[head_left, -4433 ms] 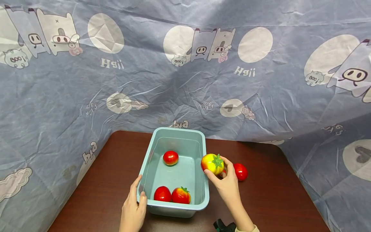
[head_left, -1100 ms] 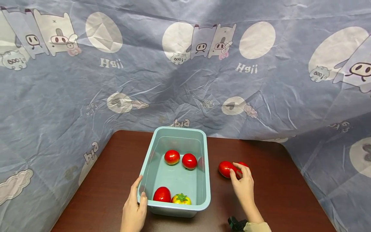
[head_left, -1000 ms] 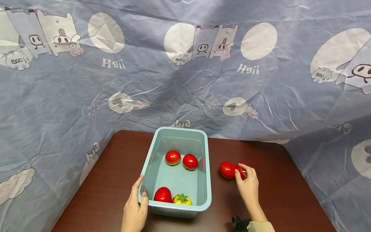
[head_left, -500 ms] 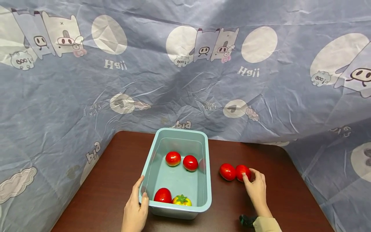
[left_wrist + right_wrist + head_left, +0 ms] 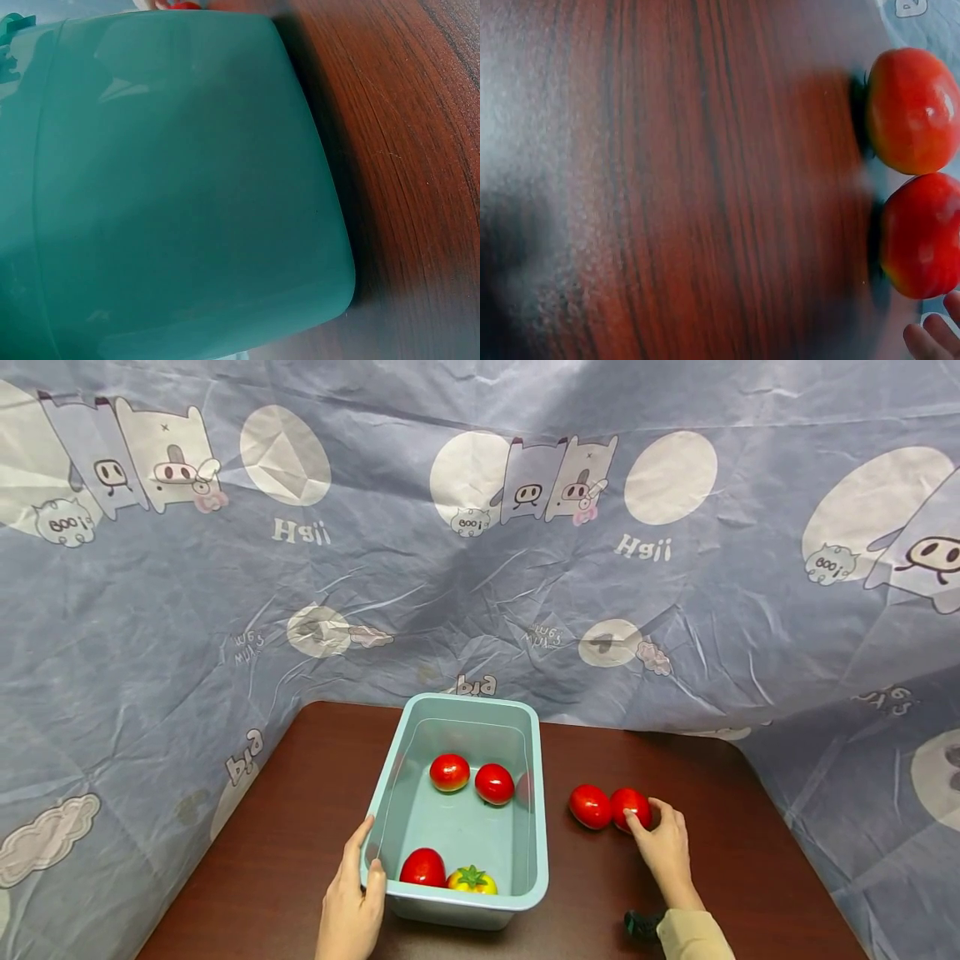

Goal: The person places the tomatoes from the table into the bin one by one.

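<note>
My left hand [image 5: 351, 893] grips the near left corner of a pale teal plastic bin [image 5: 450, 900], thumb over the front rim and fingers along the side. The left wrist view is filled by the bin's outer wall [image 5: 187, 187]. Inside the bin lie two red tomatoes at the back, a red tomato [image 5: 422, 867] at the front left and a yellow tomato [image 5: 472, 880] with green leaves beside it. On the table to the right, my right hand [image 5: 666, 847] holds a red tomato [image 5: 626, 802] between thumb and fingers. Another red tomato [image 5: 590, 807] sits against its left side.
A dark brown wooden table [image 5: 247, 860] carries everything. Behind it hangs a blue-grey cloth [image 5: 420, 602] printed with cartoon pigs. A small black device [image 5: 642, 925] shows beside the right sleeve [image 5: 693, 935].
Earlier my right hand held a yellow-red tomato by the bin's right rim; the bin now holds one more. That hand has moved right onto the right-hand tomato. My left hand has stayed put.
</note>
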Demonstrator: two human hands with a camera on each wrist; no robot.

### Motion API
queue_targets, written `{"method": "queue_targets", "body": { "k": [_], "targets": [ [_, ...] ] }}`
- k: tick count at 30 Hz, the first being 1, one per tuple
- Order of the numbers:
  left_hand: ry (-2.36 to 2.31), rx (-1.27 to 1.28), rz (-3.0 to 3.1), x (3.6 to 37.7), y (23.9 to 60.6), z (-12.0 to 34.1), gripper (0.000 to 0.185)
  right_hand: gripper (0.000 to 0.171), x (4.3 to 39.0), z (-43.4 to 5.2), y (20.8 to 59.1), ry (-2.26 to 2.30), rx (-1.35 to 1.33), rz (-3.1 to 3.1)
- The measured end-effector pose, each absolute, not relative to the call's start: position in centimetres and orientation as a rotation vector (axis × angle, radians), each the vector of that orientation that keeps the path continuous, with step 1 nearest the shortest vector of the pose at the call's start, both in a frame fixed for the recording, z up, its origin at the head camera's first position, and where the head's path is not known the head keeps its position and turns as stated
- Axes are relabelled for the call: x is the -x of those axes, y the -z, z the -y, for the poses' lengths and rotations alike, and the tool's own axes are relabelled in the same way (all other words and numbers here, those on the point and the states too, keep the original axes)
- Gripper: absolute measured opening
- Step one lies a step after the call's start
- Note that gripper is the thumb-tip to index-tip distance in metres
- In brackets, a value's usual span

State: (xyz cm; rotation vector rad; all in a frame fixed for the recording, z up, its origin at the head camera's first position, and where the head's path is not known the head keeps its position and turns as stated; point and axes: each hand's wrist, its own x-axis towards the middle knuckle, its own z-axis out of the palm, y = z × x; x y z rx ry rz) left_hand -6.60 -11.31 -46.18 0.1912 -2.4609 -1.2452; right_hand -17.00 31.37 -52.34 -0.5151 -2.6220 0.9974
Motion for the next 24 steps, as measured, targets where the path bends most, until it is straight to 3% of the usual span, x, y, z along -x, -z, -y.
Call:
{"method": "queue_targets", "body": {
  "k": [15, 24],
  "targets": [
    [1.234, -0.190, 2.453, 6.7, 46.4, 11.3, 0.054, 0.081, 17.9, -31.6, 53.2, -0.983, 0.414, 2.769],
    [1.221, -0.176, 2.445, 6.8, 46.4, 11.4, 0.054, 0.080, 18.2, -31.2, 53.5, -0.994, 0.378, 2.775]
  ]
}}
